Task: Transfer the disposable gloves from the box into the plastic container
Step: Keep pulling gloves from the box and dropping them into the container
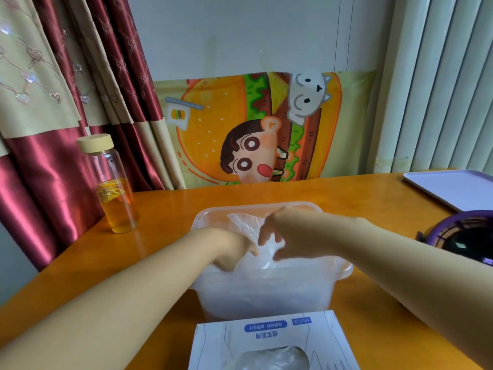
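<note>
the plastic container [266, 295] sits mid-table [186, 198], translucent, lid off. a cloudy white mass of gloves [248, 225] fills it, and one clear sheet stands up towards the far rim. just nearer lies the box [266, 332], white with blue print. more crumpled clear film shows in its oval opening at the bottom edge of view. i cannot tell whether box and container touch.

my right hand [290, 236] hovers over the container's middle, thumb and fingers drawn together, pinching a gathered bit of the glove film. my left hand [232, 249] comes in from the left, fingers bent downward past the rim into the pile. their tips are buried, so i cannot tell whether they grip anything. the two hands are just beside each other.

a glass bottle [112, 182] with a pale lid stands upright near the table's left edge, well apart from the container and part filled with amber liquid. far right lies a flat pale tray [453, 188]. nearer on the right, close to my right forearm, is a dark round thing with a purple rim [466, 236]. the widest room lies between bottle and container.
</note>
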`<move>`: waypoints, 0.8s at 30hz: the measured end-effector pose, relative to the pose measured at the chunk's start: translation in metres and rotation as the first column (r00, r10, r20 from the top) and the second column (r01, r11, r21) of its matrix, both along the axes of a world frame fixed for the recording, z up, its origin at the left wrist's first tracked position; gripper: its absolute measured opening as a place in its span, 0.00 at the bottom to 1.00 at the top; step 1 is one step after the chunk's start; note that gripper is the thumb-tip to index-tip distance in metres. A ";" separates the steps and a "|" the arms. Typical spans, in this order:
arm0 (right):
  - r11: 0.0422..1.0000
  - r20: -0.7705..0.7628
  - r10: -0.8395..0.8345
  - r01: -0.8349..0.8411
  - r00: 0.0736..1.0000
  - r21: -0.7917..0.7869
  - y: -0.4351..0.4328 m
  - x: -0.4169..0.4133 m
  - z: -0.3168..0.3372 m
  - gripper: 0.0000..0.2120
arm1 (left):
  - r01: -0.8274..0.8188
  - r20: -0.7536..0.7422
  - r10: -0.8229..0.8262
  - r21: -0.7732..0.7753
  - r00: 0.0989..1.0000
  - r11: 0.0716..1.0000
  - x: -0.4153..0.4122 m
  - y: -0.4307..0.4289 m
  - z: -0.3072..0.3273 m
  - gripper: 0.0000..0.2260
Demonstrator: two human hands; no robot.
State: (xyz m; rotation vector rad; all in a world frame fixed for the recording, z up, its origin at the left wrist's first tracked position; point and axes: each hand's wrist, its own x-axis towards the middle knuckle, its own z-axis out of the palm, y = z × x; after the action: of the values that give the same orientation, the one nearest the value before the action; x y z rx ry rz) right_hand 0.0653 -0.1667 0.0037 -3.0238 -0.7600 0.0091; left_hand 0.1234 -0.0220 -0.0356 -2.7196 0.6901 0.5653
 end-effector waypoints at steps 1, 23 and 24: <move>0.994 -0.078 -0.032 0.024 0.996 -0.106 -0.002 0.006 -0.008 0.26 | 0.014 0.008 -0.014 0.020 1.000 1.000 -0.002 0.000 0.000 0.29; 0.771 -0.230 -0.373 0.162 0.899 -0.616 -0.009 0.038 -0.051 0.23 | 0.090 -0.084 -0.071 0.252 0.994 0.963 -0.008 0.024 0.032 0.18; 0.770 -0.225 -0.371 0.162 0.901 -0.618 -0.009 0.037 -0.050 0.23 | 0.107 -0.105 -0.075 0.338 0.992 0.935 -0.011 0.025 0.034 0.17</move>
State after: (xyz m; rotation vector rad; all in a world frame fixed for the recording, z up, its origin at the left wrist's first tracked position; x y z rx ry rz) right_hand 0.1024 -0.1754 -0.0460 -3.5101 -0.3113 0.9018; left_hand 0.1120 0.0032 -0.0021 -2.3380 0.6649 0.7167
